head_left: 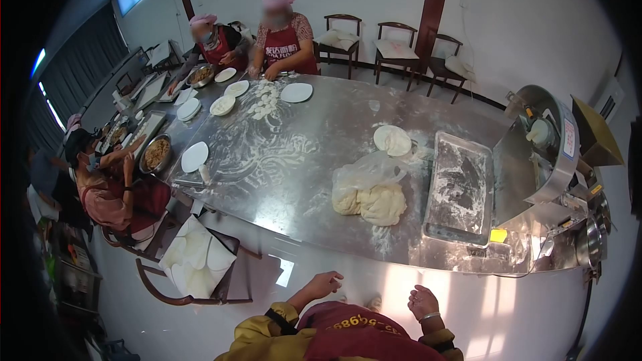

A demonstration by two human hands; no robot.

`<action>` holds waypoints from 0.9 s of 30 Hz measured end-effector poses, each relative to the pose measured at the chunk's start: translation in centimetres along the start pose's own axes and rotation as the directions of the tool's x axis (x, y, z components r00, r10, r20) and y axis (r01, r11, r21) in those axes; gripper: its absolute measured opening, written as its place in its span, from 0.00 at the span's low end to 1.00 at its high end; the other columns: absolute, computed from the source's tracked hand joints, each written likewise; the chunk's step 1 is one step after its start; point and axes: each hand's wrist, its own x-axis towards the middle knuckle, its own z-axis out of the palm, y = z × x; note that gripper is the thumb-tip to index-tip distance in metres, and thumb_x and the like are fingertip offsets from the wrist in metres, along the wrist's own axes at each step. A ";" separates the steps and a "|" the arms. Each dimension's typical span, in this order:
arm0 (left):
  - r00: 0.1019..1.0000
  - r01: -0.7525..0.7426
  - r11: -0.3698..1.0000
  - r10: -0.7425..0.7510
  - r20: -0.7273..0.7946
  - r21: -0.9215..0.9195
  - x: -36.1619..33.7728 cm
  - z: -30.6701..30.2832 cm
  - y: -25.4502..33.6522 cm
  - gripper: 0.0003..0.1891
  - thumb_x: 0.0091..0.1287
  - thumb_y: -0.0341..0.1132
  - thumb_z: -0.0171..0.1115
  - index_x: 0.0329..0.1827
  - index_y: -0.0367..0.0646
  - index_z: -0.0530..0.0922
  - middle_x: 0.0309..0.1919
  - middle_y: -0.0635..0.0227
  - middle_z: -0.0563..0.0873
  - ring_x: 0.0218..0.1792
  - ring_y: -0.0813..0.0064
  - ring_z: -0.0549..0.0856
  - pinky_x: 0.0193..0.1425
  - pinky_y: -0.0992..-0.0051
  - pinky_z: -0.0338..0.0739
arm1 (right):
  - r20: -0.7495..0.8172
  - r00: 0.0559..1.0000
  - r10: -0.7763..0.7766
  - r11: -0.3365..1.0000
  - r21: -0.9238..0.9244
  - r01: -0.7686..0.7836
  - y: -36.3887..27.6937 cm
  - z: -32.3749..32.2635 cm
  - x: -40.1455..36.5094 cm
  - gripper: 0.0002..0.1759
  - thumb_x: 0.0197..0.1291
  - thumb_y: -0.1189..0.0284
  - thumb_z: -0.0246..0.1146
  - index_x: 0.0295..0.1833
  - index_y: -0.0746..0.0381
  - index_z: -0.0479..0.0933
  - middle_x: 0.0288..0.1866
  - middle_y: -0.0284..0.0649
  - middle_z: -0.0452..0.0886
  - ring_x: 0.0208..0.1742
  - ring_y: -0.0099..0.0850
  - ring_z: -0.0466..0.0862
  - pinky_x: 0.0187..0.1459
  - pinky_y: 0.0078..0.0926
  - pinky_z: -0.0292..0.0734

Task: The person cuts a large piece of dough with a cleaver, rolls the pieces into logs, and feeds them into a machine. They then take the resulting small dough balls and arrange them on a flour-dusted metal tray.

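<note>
My left hand [326,284] hangs in the air before my apron, short of the table's near edge, with nothing in it and its fingers loosely apart. To its right, my right hand [423,303] is also raised and holds nothing, its fingers half bent and a bracelet at the wrist. Neither hand touches the steel table [294,194]. Beyond them on the table lies a large lump of dough [382,204], partly covered by a clear plastic bag [369,170]. Behind the dough sits a white plate [391,140] with something pale on it.
A floured metal tray [431,210] lies right of the dough, before a steel machine [558,154]. Small dough pieces [265,101] and white plates [296,92] are farther back. Co-workers [287,40] work at the far side and left. A cushioned chair [197,257] stands at left.
</note>
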 end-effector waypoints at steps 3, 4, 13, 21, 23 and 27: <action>1.000 0.009 1.000 -0.009 0.004 0.003 -0.1 -0.1 0.3 0.17 0.64 0.36 0.56 0.55 0.41 0.73 0.35 0.65 0.84 0.35 0.77 0.83 0.39 0.77 0.75 | -0.013 1.000 -0.002 1.000 -0.015 0.002 0.1 0.2 -0.3 0.19 0.55 0.78 0.54 0.54 0.66 0.65 0.36 0.43 0.74 0.32 0.30 0.74 0.30 0.24 0.72; 1.000 0.016 1.000 -0.016 0.002 0.006 -0.1 -0.1 0.3 0.17 0.64 0.35 0.56 0.55 0.41 0.73 0.35 0.65 0.84 0.35 0.77 0.83 0.39 0.77 0.75 | -0.024 1.000 -0.003 1.000 -0.029 0.003 0.0 0.4 -0.3 0.19 0.55 0.78 0.54 0.54 0.66 0.65 0.36 0.42 0.74 0.32 0.30 0.74 0.30 0.24 0.72; 0.971 -0.195 0.973 0.175 -0.161 -0.123 0.3 -2.2 0.4 0.13 0.64 0.30 0.55 0.51 0.40 0.74 0.30 0.66 0.84 0.31 0.78 0.83 0.38 0.78 0.77 | 0.127 0.992 0.007 0.990 0.138 -0.024 -2.3 -0.2 2.1 0.19 0.52 0.74 0.62 0.51 0.61 0.70 0.33 0.42 0.74 0.30 0.32 0.74 0.31 0.25 0.72; 0.929 -0.257 0.963 0.224 -0.294 -0.078 3.1 -10.7 7.2 0.15 0.65 0.30 0.54 0.55 0.40 0.71 0.36 0.64 0.84 0.37 0.77 0.82 0.44 0.78 0.75 | 0.101 0.932 -0.349 0.908 -0.209 0.363 -7.8 9.4 4.7 0.15 0.59 0.75 0.56 0.53 0.60 0.71 0.41 0.36 0.77 0.39 0.25 0.78 0.39 0.21 0.73; 0.903 -0.318 0.948 0.293 -0.314 -0.028 5.2 -11.6 8.4 0.17 0.64 0.30 0.55 0.56 0.40 0.71 0.37 0.63 0.84 0.39 0.75 0.82 0.45 0.77 0.75 | 0.143 0.927 -0.347 0.891 -0.258 0.374 -8.5 11.2 5.3 0.17 0.59 0.75 0.56 0.54 0.61 0.70 0.42 0.36 0.77 0.41 0.25 0.78 0.42 0.21 0.72; 0.877 -0.303 0.893 0.398 -0.271 0.332 10.9 -12.3 8.6 0.21 0.59 0.31 0.61 0.57 0.41 0.70 0.43 0.54 0.80 0.43 0.66 0.80 0.49 0.72 0.74 | 0.185 0.929 -0.320 0.843 -0.391 0.368 -9.5 12.7 9.2 0.18 0.58 0.74 0.58 0.55 0.61 0.70 0.45 0.36 0.77 0.45 0.26 0.77 0.45 0.22 0.70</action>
